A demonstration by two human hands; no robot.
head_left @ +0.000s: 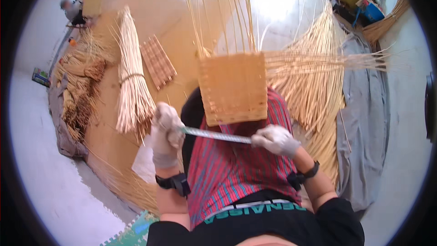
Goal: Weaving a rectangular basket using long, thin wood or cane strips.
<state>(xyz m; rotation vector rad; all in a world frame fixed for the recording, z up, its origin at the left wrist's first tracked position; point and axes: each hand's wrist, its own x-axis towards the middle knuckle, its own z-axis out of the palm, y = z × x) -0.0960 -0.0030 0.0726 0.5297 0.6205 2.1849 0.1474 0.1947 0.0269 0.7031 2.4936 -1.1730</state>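
Note:
Both gloved hands stretch a pale tape measure (217,136) between them, slanting slightly down to the right above my lap. My left hand (167,130) is closed on its left end, and my right hand (276,139) pinches the other end. Just beyond the tape, a square woven wicker panel (234,89) rests at my knees. Long loose canes (230,11) rise from its far edge, and more canes stick out from its right side. A red striped cloth (236,164) covers my lap under the tape.
Left of me lie a tied bundle of canes (132,70), a small woven panel (158,62) and a heap of brownish cane bundles (82,86). A broad spread of canes (314,77) lies at right, beside a grey cloth (362,123). A person (72,11) is at far left.

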